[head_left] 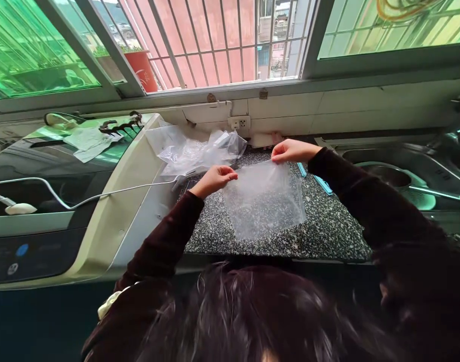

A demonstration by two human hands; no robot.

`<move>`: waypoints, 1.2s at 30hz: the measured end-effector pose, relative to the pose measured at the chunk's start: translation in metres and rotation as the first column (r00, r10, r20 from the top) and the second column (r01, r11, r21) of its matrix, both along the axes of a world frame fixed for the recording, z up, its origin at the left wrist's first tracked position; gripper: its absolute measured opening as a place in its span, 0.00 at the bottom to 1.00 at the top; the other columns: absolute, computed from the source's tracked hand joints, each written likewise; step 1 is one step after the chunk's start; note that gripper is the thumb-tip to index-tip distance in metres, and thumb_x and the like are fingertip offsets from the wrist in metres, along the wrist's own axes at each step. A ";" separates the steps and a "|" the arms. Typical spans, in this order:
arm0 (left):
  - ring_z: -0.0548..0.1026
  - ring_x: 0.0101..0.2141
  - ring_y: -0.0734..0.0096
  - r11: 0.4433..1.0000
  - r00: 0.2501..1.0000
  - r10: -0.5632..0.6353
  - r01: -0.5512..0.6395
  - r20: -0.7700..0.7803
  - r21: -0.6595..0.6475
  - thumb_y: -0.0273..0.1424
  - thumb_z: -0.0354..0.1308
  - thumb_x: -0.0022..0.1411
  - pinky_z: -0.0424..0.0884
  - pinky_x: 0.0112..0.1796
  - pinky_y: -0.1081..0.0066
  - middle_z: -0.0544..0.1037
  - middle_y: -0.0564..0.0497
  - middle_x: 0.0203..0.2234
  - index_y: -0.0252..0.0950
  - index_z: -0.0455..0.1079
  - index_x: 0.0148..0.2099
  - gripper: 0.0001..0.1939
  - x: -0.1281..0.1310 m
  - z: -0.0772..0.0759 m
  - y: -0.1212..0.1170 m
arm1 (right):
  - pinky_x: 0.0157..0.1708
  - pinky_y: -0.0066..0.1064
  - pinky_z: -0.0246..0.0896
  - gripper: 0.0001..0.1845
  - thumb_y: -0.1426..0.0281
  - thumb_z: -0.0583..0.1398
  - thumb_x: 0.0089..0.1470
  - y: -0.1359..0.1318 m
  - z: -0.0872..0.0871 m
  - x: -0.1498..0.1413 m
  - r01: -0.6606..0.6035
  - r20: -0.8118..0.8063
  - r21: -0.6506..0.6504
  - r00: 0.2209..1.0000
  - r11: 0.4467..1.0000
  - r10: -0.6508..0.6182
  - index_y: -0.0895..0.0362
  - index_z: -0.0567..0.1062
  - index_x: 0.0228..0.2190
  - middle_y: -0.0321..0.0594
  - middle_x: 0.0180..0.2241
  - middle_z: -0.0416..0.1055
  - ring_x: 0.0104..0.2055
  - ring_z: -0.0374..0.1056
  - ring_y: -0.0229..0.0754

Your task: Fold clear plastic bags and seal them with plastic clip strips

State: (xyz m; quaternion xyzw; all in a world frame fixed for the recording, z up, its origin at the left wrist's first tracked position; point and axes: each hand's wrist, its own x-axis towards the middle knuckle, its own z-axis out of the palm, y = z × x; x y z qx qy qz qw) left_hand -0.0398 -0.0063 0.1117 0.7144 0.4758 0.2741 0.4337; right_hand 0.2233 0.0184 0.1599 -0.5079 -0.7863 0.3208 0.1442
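A clear plastic bag (pixel 265 203) is stretched between my two hands above the speckled black-and-white countertop (pixel 328 234). My left hand (pixel 215 180) pinches its upper left corner, fingers closed. At the upper right corner my right hand (pixel 293 151) grips the bag's edge between thumb and fingers. The bag looks flat, and the counter's speckles show through it. Just right of the bag lie two blue strips, one (pixel 301 170) partly behind it and another (pixel 323 185) under my right forearm. Beyond my left hand sits a heap of crumpled clear plastic bags (pixel 203 151).
A washing machine (pixel 135 231) stands at the left, with a white cable (pixel 112 193), a cloth (pixel 90 142) and a dark claw clip (pixel 122 125) on it. At the right is a sink (pixel 456 166) holding a pot and a green basket (pixel 422 200). A wall socket (pixel 239 123) is below the barred window.
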 end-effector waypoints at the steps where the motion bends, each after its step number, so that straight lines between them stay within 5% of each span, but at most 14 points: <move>1: 0.51 0.14 0.84 1.000 1.000 0.000 0.000 -0.018 -0.018 0.36 0.57 0.50 0.46 0.16 0.77 0.57 0.60 0.11 0.34 0.68 0.25 0.10 0.001 -0.008 0.004 | 0.24 0.26 0.52 0.05 0.71 0.63 0.43 0.002 -0.011 -0.001 0.010 -0.015 -0.033 1.000 0.999 -0.011 0.60 0.74 0.21 0.32 0.18 0.65 0.21 0.57 0.31; 10: 0.57 0.18 0.80 0.996 0.995 0.039 -0.032 -0.092 0.078 0.34 0.58 0.48 0.54 0.22 0.76 0.62 0.58 0.13 0.33 0.66 0.21 0.10 -0.001 -0.055 0.024 | 0.25 0.25 0.57 0.07 0.71 0.58 0.49 0.011 -0.072 0.010 0.160 -0.325 -0.300 0.909 0.940 -0.259 0.62 0.74 0.25 0.37 0.21 0.70 0.22 0.62 0.31; 14: 0.58 0.20 0.79 0.992 0.995 0.038 -0.027 -0.088 0.125 0.34 0.56 0.49 0.55 0.23 0.76 0.64 0.58 0.15 0.33 0.67 0.22 0.10 -0.004 -0.072 0.024 | 0.23 0.24 0.57 0.11 0.69 0.63 0.42 -0.002 -0.107 0.027 0.147 -0.413 -0.461 0.838 0.875 -0.358 0.62 0.74 0.30 0.38 0.25 0.72 0.24 0.64 0.32; 19: 0.60 0.20 0.79 0.996 0.997 0.032 -0.025 -0.071 0.088 0.33 0.56 0.49 0.57 0.25 0.76 0.65 0.57 0.15 0.32 0.68 0.22 0.09 0.001 -0.085 0.027 | 0.16 0.23 0.45 0.20 0.63 0.66 0.33 -0.014 -0.139 0.027 0.174 -0.523 -0.422 0.755 0.890 -0.396 0.62 0.73 0.30 0.31 0.19 0.66 0.18 0.53 0.27; 27: 0.64 0.22 0.75 0.997 0.997 0.062 -0.064 0.042 0.047 0.41 0.56 0.48 0.61 0.27 0.74 0.70 0.53 0.18 0.33 0.68 0.24 0.14 0.010 -0.101 0.027 | 0.15 0.24 0.36 0.21 0.56 0.66 0.29 -0.007 -0.150 0.023 0.274 -0.600 -0.409 0.638 0.871 -0.482 0.59 0.69 0.20 0.28 0.15 0.59 0.16 0.47 0.26; 36: 0.57 0.18 0.79 1.000 0.999 0.015 -0.015 0.045 -0.006 0.44 0.54 0.47 0.54 0.23 0.75 0.64 0.56 0.14 0.33 0.65 0.20 0.17 0.000 -0.106 0.022 | 0.18 0.25 0.39 0.18 0.58 0.65 0.31 -0.007 -0.149 0.026 0.303 -0.584 -0.338 0.675 0.891 -0.451 0.59 0.69 0.17 0.29 0.14 0.58 0.18 0.49 0.28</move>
